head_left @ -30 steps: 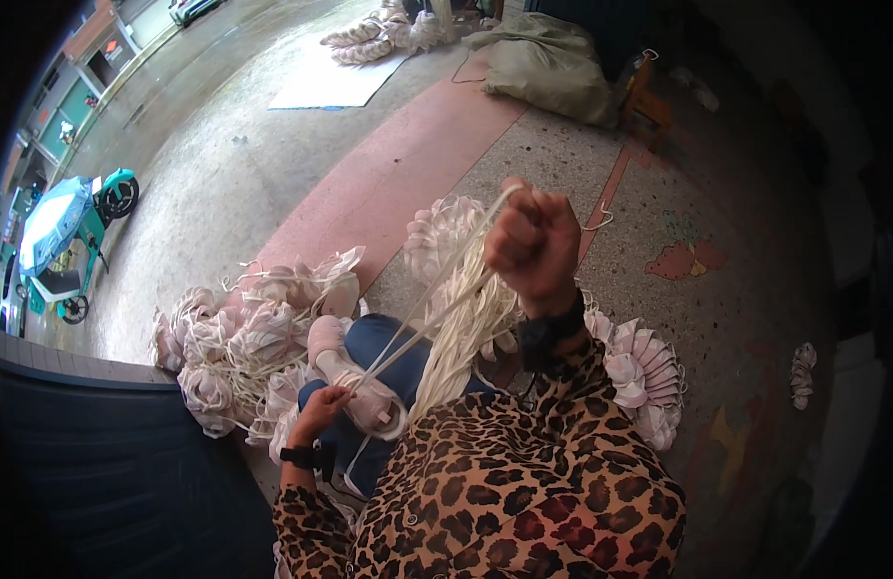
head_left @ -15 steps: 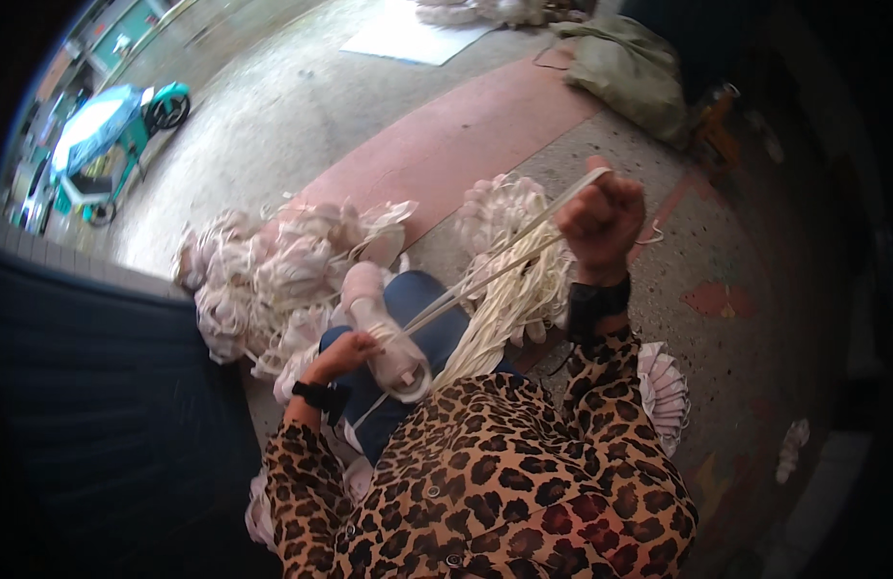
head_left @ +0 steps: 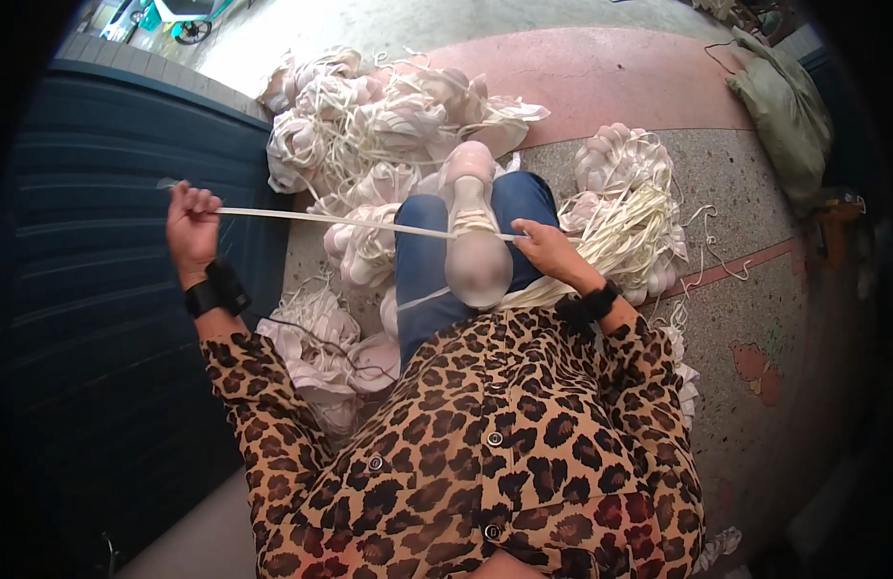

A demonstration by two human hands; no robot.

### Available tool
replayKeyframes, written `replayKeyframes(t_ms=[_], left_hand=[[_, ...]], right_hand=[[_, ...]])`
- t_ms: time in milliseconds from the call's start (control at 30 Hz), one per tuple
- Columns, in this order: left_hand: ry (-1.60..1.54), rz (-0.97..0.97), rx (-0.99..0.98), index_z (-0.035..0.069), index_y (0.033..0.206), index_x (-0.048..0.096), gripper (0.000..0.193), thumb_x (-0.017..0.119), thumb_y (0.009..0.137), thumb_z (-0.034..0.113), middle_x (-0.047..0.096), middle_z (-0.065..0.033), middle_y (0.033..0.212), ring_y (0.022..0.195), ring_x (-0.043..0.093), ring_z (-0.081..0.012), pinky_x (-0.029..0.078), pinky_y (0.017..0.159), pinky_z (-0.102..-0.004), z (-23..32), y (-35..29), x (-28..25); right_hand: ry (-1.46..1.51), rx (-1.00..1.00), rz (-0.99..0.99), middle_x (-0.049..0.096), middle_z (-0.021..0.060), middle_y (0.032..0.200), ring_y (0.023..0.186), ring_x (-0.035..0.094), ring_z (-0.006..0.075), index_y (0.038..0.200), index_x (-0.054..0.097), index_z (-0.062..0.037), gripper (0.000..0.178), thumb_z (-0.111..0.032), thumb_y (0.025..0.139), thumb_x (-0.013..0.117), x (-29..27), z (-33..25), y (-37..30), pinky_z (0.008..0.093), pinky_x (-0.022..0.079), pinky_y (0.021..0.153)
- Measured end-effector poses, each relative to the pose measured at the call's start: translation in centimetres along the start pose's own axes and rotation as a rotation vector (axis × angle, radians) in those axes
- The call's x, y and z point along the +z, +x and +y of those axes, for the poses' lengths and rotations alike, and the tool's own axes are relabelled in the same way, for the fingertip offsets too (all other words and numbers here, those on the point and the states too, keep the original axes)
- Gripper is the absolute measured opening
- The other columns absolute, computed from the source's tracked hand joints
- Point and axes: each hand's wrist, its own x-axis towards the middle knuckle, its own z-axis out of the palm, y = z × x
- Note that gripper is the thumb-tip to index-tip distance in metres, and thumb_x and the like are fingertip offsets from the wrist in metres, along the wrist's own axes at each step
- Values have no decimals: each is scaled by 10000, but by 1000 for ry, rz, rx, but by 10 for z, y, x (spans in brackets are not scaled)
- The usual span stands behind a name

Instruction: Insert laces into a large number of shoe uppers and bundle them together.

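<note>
Shoe [head_left: 470, 205] between hands [head_left: 194, 232], nearer the right [head_left: 555, 256]

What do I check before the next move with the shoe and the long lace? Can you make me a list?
1. Left hand gripping the lace: ok, fingers curled shut.
2. Right hand gripping firmly: cannot tell; its fingertips are at the lace.
3. Lace straight between left hand and shoe: ok.
4. Shoe toe pointing away from the body: ok.
5. Shoe's inside clear to see: cannot tell, the heel end is blurred.
6. Spare laces neat: not ok, they look jumbled.
</note>
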Motion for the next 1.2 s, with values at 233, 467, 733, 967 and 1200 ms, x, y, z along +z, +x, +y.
replayKeyframes(t_ms=[233,467,733,967,1200], left_hand=[[932,-181,-320,49,982,730,172,594,976,154,648,1,794,697,566,-81,465,645,-251,-229,-68,64],[1602,-683,42,23,896,704,159,621,887,158,699,-168,850,839,701,-336,547,718,-460,-322,-127,130],[1902,-640,319,39,796,647,89,647,822,124,667,-133,844,846,668,-300,553,655,-421,-325,-143,128],[1332,-456,-214,-9,790,696,175,636,856,141,678,-195,831,842,678,-352,535,700,-476,-341,-124,120],[1596,-624,188,6,912,719,122,637,878,91,676,-195,919,874,630,-394,498,838,-464,-343,-135,119]], right_hand=[[-342,8,-65,686,243,795,783,672,453,872,662,-1,362,-329,951,530,23,-32,-15,533,532,715],[-249,13,-19,671,248,783,775,663,449,835,654,-7,326,-288,922,512,21,-18,-21,532,518,710],[-151,59,-29,662,246,775,789,659,446,814,643,5,371,-324,943,530,21,-6,-17,515,512,712],[-48,33,150,708,209,918,842,683,424,1220,571,-61,375,-225,891,645,20,-28,-14,488,539,741],[-209,-188,183,708,111,992,823,700,375,1365,462,-77,571,-51,831,661,44,-25,-3,455,561,696]])
